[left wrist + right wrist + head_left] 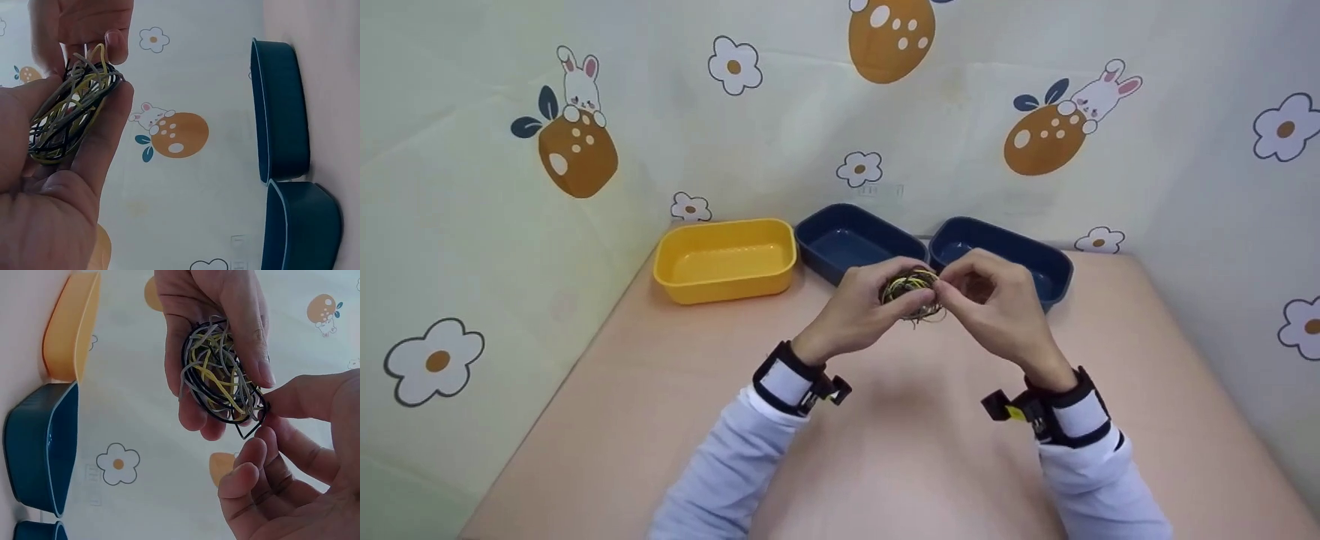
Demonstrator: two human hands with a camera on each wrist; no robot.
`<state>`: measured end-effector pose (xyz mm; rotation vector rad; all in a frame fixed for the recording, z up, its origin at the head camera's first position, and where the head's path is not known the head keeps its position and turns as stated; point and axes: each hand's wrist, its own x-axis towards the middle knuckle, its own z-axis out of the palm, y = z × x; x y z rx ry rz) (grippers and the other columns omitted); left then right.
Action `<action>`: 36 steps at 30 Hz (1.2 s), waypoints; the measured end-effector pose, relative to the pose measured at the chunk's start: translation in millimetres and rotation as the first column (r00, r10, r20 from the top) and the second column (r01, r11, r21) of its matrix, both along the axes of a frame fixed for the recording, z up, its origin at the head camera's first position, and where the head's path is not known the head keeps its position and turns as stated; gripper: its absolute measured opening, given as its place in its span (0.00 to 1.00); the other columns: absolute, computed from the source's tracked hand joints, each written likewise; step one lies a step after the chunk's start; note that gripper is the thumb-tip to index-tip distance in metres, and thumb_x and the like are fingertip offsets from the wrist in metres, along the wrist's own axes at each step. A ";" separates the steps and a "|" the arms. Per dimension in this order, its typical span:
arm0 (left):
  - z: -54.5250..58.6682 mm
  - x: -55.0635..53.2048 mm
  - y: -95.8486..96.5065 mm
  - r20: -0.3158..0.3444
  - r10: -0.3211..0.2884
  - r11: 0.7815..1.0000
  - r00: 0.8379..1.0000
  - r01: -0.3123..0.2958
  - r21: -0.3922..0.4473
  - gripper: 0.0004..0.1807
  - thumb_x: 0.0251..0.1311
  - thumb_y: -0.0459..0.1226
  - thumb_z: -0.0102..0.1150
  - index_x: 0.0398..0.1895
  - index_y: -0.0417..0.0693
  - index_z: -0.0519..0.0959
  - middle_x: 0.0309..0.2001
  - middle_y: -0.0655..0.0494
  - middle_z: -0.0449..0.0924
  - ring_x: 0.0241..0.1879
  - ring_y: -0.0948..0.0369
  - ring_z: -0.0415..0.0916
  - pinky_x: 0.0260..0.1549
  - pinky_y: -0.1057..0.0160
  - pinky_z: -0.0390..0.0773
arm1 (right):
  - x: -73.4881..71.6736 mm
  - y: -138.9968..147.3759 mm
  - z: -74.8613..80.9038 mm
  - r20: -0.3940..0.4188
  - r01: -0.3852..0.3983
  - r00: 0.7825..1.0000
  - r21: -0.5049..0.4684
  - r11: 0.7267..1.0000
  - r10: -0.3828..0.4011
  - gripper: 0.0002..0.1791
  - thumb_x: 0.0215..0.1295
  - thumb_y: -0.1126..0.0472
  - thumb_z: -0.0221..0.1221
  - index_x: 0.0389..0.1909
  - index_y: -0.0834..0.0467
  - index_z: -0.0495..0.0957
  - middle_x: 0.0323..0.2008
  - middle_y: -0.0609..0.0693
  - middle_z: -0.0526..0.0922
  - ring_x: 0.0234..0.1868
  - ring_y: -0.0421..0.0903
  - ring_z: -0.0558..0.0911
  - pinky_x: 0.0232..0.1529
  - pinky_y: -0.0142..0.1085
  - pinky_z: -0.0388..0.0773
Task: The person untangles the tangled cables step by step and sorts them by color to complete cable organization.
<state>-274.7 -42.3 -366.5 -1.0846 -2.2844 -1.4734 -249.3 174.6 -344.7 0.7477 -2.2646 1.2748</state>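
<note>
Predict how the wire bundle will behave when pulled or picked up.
The wire bundle is probably light for its size: its strands are thin, with gaps between them. It may flex yet spring back somewhat, being looped. Tugging where the right hand pinches could drag other strands along, since many cross.

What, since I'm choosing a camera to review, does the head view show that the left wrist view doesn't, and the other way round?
Only the head view: the yellow bin, the pale sleeves and the wrist straps.

Only the left wrist view: the palm side of the left hand, which the head view hides.

Both: the wire bundle, the left hand holding it, the right hand, two blue bins and the printed backdrop.
</note>
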 end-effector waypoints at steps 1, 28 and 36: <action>0.2 0.6 0.1 -0.004 0.001 1.000 1.000 -0.001 0.002 0.16 0.75 0.43 0.65 0.59 0.45 0.84 0.49 0.53 0.89 0.45 0.64 0.85 0.47 0.68 0.88 | 0.7 0.3 0.6 0.008 -0.004 1.000 -0.006 1.000 0.004 0.01 0.67 0.67 0.71 0.37 0.58 0.88 0.31 0.45 0.84 0.28 0.43 0.80 0.30 0.26 0.80; -1.1 -1.1 -17.7 -0.102 -0.023 0.997 0.995 0.016 -0.070 0.13 0.69 0.41 0.72 0.51 0.45 0.88 0.41 0.56 0.91 0.35 0.68 0.83 0.36 0.67 0.88 | 7.8 23.3 10.8 -0.007 0.005 1.000 0.056 0.998 -0.005 0.04 0.73 0.69 0.65 0.40 0.58 0.86 0.29 0.47 0.88 0.26 0.42 0.84 0.29 0.25 0.83; -0.6 -3.0 -21.6 -0.118 -0.034 0.998 0.992 0.027 -0.061 0.18 0.65 0.42 0.75 0.55 0.47 0.87 0.49 0.56 0.91 0.43 0.67 0.86 0.46 0.67 0.89 | 0.3 34.6 8.3 -0.151 0.162 0.978 0.101 0.982 -0.146 0.03 0.74 0.69 0.64 0.39 0.62 0.85 0.29 0.50 0.86 0.29 0.40 0.81 0.32 0.19 0.77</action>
